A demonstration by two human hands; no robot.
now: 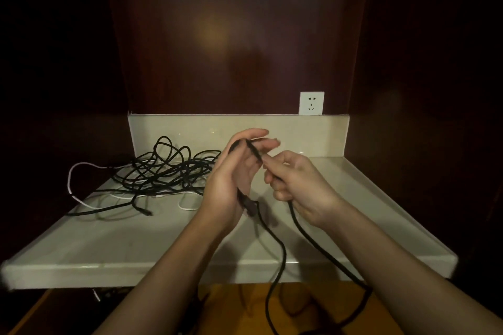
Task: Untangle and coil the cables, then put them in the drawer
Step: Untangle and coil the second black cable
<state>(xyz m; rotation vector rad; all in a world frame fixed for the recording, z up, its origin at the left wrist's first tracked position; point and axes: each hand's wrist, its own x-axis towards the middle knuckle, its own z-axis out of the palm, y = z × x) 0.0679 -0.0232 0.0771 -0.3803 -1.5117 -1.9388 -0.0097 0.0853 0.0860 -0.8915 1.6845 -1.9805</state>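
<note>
Cable (283, 250) wrapped over left hand (234, 179)

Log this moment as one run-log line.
left hand: wrapped by black cable | right hand: pinching cable | tangled cables: on counter

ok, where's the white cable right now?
In the head view, the white cable lies on the left side of the countertop, tangled beneath the pile of black cables, left of the left hand.
</note>
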